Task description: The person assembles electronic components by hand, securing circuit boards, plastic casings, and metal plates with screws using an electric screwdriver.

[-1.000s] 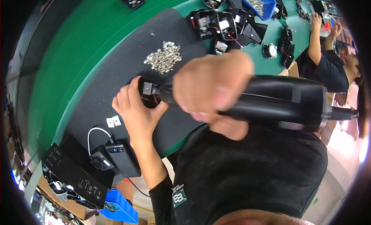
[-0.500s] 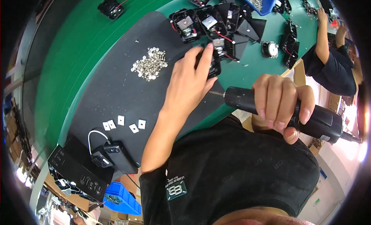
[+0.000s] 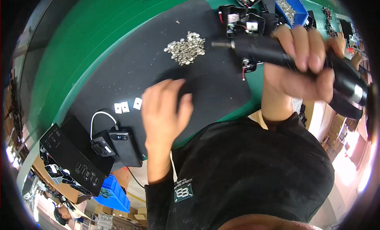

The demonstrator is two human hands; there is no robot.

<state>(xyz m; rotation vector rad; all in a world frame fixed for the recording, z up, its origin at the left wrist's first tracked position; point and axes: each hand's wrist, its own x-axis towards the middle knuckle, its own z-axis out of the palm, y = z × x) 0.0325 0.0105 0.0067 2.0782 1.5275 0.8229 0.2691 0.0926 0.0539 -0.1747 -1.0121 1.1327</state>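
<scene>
My right hand (image 3: 306, 58) grips a black electric screwdriver (image 3: 265, 50), raised over the right part of the dark mat (image 3: 213, 83). The screwdriver's bit points left, toward a heap of small silver screws (image 3: 185, 49). My left hand (image 3: 164, 111) hovers low over the mat, blurred, thumb and fingers apart, and no held thing shows. Small white square plates (image 3: 125, 107) with dark centres lie just left of it, and the hand may cover others. Behind the screwdriver sit open black plastic housings (image 3: 233, 20) with red wires, one of them partly hidden beneath the tool.
A black power bank (image 3: 126, 145) with a white cable lies at the mat's lower left, beside a black printed box (image 3: 79, 162). Blue bins stand below the box (image 3: 114, 194) and at the far right (image 3: 292, 10). Another person's hand (image 3: 337, 44) shows at the right.
My left hand has left the black housing and moved down and left toward the white plates. The screwdriver has risen, its bit now closer to the screws. The whole view has shifted.
</scene>
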